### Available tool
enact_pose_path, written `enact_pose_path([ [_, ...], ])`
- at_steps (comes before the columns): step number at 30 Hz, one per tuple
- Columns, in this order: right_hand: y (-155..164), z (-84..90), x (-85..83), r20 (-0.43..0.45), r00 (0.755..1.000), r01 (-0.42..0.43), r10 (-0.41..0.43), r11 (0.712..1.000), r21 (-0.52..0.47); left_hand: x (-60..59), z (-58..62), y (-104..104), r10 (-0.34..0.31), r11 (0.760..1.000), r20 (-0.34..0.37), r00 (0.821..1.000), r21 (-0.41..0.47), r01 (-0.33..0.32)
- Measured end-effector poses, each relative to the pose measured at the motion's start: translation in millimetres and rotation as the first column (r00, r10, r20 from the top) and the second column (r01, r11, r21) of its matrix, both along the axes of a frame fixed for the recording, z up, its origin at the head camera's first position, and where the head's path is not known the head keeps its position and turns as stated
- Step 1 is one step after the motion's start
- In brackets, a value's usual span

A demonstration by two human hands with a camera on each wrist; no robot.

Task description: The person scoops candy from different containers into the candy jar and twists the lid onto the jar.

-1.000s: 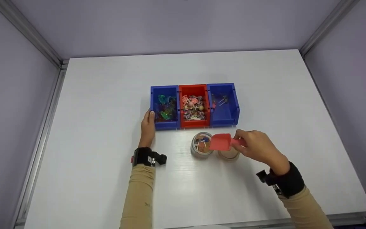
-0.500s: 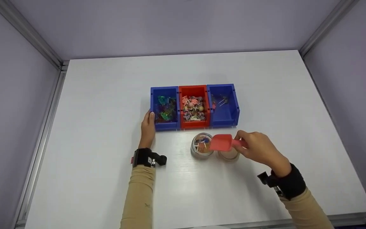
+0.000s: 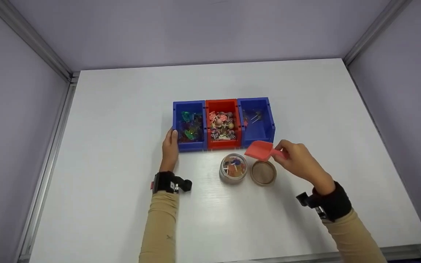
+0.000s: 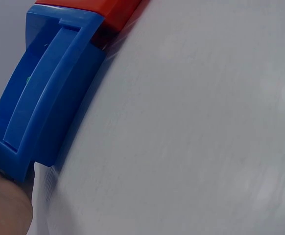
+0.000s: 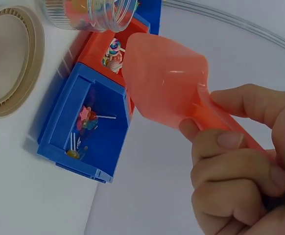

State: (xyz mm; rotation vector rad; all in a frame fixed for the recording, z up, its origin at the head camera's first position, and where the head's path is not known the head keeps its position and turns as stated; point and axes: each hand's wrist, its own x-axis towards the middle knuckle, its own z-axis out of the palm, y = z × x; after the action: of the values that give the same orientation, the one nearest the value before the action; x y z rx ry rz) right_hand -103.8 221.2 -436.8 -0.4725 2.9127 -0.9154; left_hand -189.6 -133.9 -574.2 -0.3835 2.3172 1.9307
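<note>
My left hand (image 3: 170, 149) holds the front left corner of the left blue bin (image 3: 190, 147), thumb against it and the other fingers mostly hidden. That bin holds green and dark translucent pieces. In my right hand (image 3: 298, 160) is a pink scoop (image 5: 167, 78), gripped by its handle with fingers curled round; its pan looks empty. The scoop hovers near the front of the right blue bin (image 3: 256, 131), which has a few lollipops inside. Below it stand an open glass jar (image 3: 233, 168) of colourful candy and a round tan lid (image 3: 263, 172).
Between the blue bins sits a red bin (image 3: 223, 144) full of small lollipops, the three bins joined in a row. White tabletop (image 3: 104, 164) surrounds everything. Pale walls (image 3: 210, 33) with metal frame edges enclose the table at the back and sides.
My right hand has lifted the scoop up and away from over the jar and lid toward the right blue bin, uncovering the lid. My left hand stays at the bin corner.
</note>
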Motion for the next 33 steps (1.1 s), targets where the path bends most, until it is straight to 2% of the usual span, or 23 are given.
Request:
enact_pose_path([
  [6,-1.2,-8.5,-9.2,0.015,0.991,0.134,-0.133,0.991,-0.011,1.4,-2.1,-0.5,-0.001,1.0,0.007,1.0,-0.014,0.001],
  [11,-5.5,-13.9,-16.0,0.024,0.971,0.238,-0.238,0.971,-0.015,0.1,-1.3,-1.1,-0.002,1.0,-0.006,1.0,-0.012,0.002],
  [16,-11.2,-18.3,-28.8,0.05,0.952,0.305,-0.303,0.952,-0.02,-0.9,-2.3,-1.7,0.01,1.0,-0.018,1.0,-0.003,-0.01],
  [23,-18.6,-26.3,-51.6,0.097,0.93,0.355,-0.354,0.935,0.013,-1.3,-1.3,-0.5,0.006,1.0,0.012,1.0,0.013,-0.006],
  [29,-27.7,-29.7,-64.9,0.118,0.924,0.36,-0.365,0.931,0.06,-0.7,-0.3,0.1,0.006,1.0,0.002,1.0,0.008,-0.006],
  [33,-34.1,-29.2,-73.7,0.143,0.907,0.385,-0.395,0.918,0.091,-0.1,0.6,0.1,0.007,1.0,0.002,1.0,0.003,-0.007],
])
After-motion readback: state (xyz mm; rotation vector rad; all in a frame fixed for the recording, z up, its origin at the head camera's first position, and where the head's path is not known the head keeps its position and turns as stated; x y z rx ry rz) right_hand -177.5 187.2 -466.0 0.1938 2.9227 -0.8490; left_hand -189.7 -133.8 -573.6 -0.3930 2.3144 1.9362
